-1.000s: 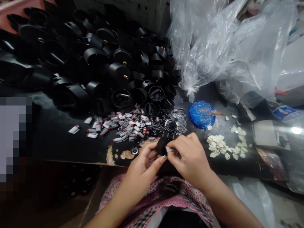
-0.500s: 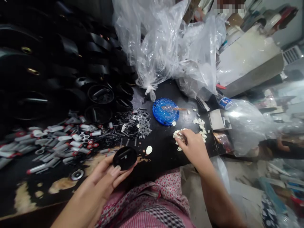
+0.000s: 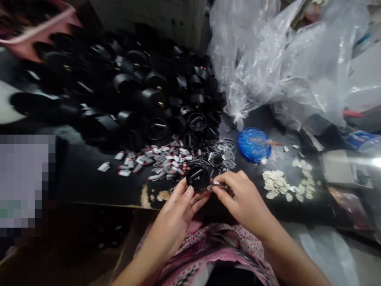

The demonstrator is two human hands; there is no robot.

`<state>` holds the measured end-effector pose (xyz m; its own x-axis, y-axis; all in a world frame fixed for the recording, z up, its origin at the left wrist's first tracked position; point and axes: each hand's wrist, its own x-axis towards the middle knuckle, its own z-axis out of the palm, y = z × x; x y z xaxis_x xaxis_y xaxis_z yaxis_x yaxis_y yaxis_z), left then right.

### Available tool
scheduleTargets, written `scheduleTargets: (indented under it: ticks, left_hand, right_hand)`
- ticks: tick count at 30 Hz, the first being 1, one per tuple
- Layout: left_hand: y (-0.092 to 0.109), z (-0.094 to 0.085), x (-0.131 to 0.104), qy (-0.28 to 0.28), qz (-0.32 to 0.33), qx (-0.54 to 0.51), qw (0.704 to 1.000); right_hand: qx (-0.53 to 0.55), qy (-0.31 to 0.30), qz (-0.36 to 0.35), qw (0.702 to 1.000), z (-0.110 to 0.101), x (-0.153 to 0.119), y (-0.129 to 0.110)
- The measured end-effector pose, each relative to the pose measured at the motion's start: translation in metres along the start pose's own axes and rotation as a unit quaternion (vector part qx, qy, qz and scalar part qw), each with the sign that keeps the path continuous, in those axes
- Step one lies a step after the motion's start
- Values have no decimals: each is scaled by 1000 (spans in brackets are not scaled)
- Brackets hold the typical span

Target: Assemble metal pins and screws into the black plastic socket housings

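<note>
My left hand point(image 3: 181, 206) is closed around a round black plastic cup point(image 3: 198, 178), its open face turned up towards me. A small pale bar shows inside the cup. Close against the cup's right side, my right hand point(image 3: 239, 192) pinches something thin and small; blur hides what it is. Just beyond the cup lies a heap of small grey plastic parts and springs point(image 3: 222, 153). Left of that heap is a pile of white and grey tubes with red ends point(image 3: 160, 161). Flat cream-coloured pieces point(image 3: 275, 183) lie scattered to the right of my right hand.
A blue round lid point(image 3: 254, 146) with a wooden stick point(image 3: 275, 143) on it rests beyond my hands. Many black cups point(image 3: 151, 97) are stacked at the back left. Clear plastic bags point(image 3: 250, 59) stand behind, and a pink basket point(image 3: 56, 26) is at the far left.
My right hand has left the cream pieces and come left to the black cup in my left hand. The view has swung left, bringing in the pink basket.
</note>
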<state>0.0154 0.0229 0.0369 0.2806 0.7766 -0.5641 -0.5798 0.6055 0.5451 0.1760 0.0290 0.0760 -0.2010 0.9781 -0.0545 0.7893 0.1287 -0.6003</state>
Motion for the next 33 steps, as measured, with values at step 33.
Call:
scheduleTargets:
  ticks: [33]
  left_hand:
    - [6, -9, 1, -47, 55, 90, 993]
  right_hand:
    - [-11, 34, -130, 991, -1, 9, -5]
